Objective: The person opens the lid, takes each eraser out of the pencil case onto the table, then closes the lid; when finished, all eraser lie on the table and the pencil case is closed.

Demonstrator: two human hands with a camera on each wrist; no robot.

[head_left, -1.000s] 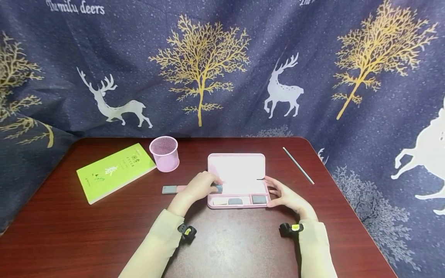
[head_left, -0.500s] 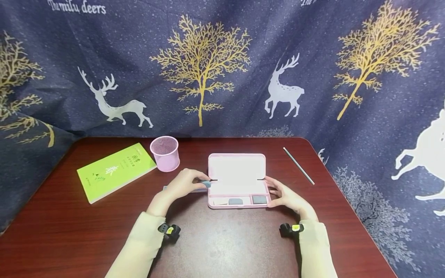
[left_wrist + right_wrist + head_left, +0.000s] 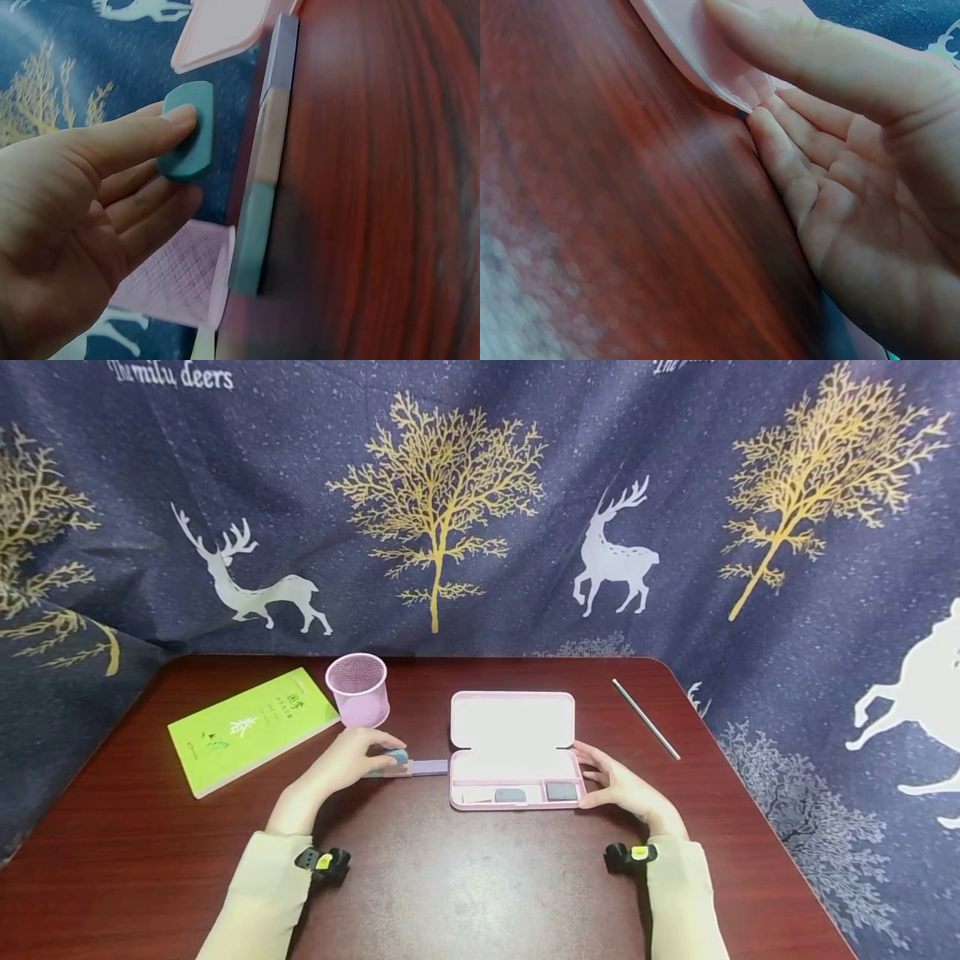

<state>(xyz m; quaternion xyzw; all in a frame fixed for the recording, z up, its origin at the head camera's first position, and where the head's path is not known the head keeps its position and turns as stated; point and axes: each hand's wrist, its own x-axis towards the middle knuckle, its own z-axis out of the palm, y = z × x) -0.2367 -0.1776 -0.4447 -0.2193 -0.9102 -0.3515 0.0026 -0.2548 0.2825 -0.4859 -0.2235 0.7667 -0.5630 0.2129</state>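
My left hand point(image 3: 337, 768) pinches a teal rounded eraser point(image 3: 201, 142) between thumb and fingers, raised above the table. Below it lies an end-to-end row of oblong blocks: purple point(image 3: 429, 767), pink point(image 3: 268, 139) and teal point(image 3: 253, 232). The row's purple end lies at the left side of an open pink pencil case point(image 3: 513, 765). My right hand point(image 3: 621, 787) holds the case's right side, thumb at the front corner and fingers farther back. Along the case's front compartments lie a whitish piece point(image 3: 476, 795), a grey-blue eraser point(image 3: 511, 795) and a dark grey block point(image 3: 561, 791).
A pink mesh pen cup point(image 3: 362, 703) stands behind my left hand. Beside it lies a green book point(image 3: 251, 731) at the table's left. A thin pencil point(image 3: 646, 718) lies at the back right. A patterned cloth point(image 3: 480, 510) hangs behind the table point(image 3: 480, 885).
My left hand has moved left from the pencil case with the teal eraser, now over the row of blocks, uncovering its purple end. The right hand stays on the case.
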